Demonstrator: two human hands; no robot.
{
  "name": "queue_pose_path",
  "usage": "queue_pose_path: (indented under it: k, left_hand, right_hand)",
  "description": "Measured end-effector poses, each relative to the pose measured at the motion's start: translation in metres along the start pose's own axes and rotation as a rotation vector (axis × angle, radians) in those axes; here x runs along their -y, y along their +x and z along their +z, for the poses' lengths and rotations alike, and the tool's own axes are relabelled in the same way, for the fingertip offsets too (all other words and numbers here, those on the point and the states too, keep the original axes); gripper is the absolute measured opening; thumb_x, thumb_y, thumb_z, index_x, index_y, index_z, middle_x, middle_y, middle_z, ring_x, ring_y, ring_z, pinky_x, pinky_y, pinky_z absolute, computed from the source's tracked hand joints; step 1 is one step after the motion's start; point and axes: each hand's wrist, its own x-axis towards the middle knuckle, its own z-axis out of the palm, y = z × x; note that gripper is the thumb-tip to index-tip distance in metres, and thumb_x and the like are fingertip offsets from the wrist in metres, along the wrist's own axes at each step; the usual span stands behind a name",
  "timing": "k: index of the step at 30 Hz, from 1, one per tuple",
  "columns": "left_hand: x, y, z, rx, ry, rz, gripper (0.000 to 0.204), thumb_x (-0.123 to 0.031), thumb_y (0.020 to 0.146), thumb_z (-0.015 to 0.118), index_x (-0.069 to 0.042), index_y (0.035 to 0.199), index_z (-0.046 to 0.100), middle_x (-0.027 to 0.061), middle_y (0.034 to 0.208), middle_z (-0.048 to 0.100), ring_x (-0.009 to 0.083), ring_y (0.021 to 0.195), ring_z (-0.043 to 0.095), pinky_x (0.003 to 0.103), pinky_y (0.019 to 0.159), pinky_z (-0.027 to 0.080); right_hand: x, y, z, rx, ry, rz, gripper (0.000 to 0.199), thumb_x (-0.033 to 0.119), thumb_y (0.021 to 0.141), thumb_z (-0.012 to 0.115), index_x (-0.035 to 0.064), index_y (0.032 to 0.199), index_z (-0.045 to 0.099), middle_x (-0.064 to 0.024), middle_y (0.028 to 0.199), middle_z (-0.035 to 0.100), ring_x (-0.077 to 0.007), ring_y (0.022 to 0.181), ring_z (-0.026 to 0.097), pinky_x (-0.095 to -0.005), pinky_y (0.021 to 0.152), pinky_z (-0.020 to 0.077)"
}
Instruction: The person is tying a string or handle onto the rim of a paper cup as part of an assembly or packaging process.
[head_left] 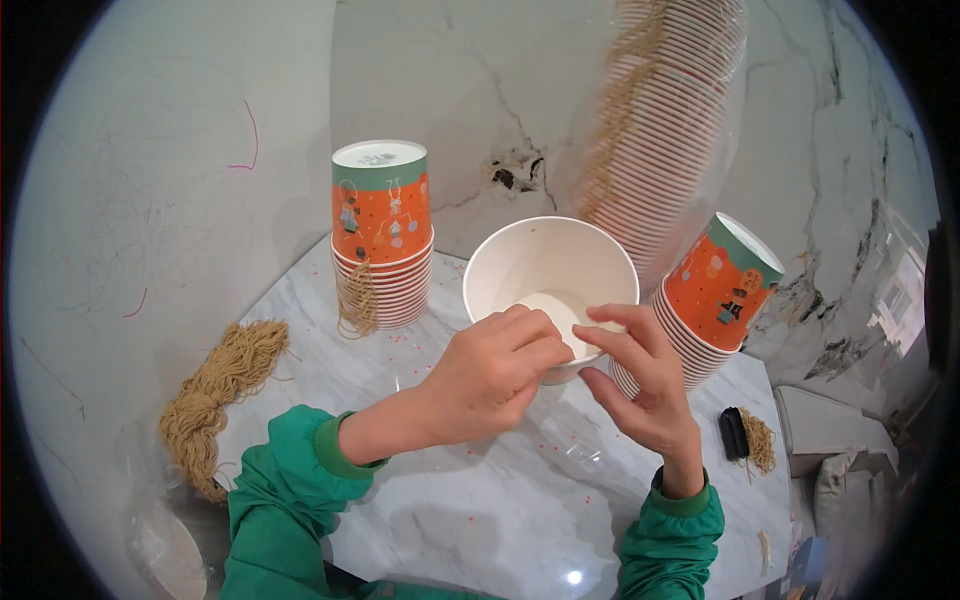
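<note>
A white paper cup [545, 265] is tilted with its open mouth toward me, over a marble table [480, 500]. My left hand [490, 375] pinches the cup's near rim with closed fingers. My right hand [640, 375] touches the same rim from the right, thumb and forefinger on its edge. Both forearms wear green sleeves. Behind and right of the cup a curved stack of orange and green paper cups [715, 290] lies on its side, rising blurred toward the top of the view.
A shorter upside-down stack of orange cups [382, 240] stands at the back left, with tan string [357, 300] hanging on it. A bundle of tan string [215, 385] lies at the table's left edge. A black object with string [745, 435] sits at right. Marble walls are close behind.
</note>
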Motion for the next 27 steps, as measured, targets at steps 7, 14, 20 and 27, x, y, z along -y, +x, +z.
queue_pose_path:
  k: [7,14,20,27]
  left_hand:
    - [0.001,0.001,0.0,0.038,0.039,0.054,0.023,0.004,0.073,0.065,-0.004,0.095,0.064,0.0084,0.088,0.056,0.0285,0.084,0.058,0.039,0.07,0.048]
    - [0.006,0.001,-0.013,0.139,0.296,0.17,0.022,-0.006,0.07,0.077,-0.01,0.087,0.064,-0.0002,0.081,0.061,0.018,0.077,0.061,0.042,0.086,0.045]
    - [0.015,-0.001,-0.013,0.184,0.543,0.265,0.015,-0.006,0.073,0.07,-0.011,0.075,0.056,-0.0001,0.069,0.051,0.0168,0.07,0.058,0.044,0.093,0.045]
    - [-0.001,-0.005,-0.014,0.305,0.599,0.279,0.012,-0.01,0.071,0.068,-0.011,0.074,0.056,-0.0003,0.07,0.049,0.0164,0.074,0.059,0.051,0.102,0.042]
  right_hand:
    - [-0.013,-0.012,0.002,0.04,0.048,0.08,0.022,-0.004,0.076,0.074,0.0037,0.094,0.065,-0.0083,0.098,0.057,-0.0245,0.085,0.058,-0.0339,0.071,0.0485]
    - [-0.026,-0.016,-0.007,0.024,0.134,0.036,0.022,-0.007,0.075,0.071,0.0033,0.094,0.065,-0.0094,0.102,0.057,-0.0227,0.09,0.059,-0.0327,0.075,0.0489]
    - [-0.028,-0.018,-0.002,0.01,0.041,0.07,0.023,-0.002,0.072,0.073,0.0053,0.093,0.067,-0.009,0.111,0.061,-0.0273,0.102,0.057,-0.0395,0.089,0.0445]
    - [0.01,-0.017,0.046,0.084,-0.467,-0.18,0.024,0.008,0.073,0.072,0.0032,0.095,0.066,-0.0062,0.106,0.066,-0.0246,0.097,0.061,-0.048,0.099,0.0436]
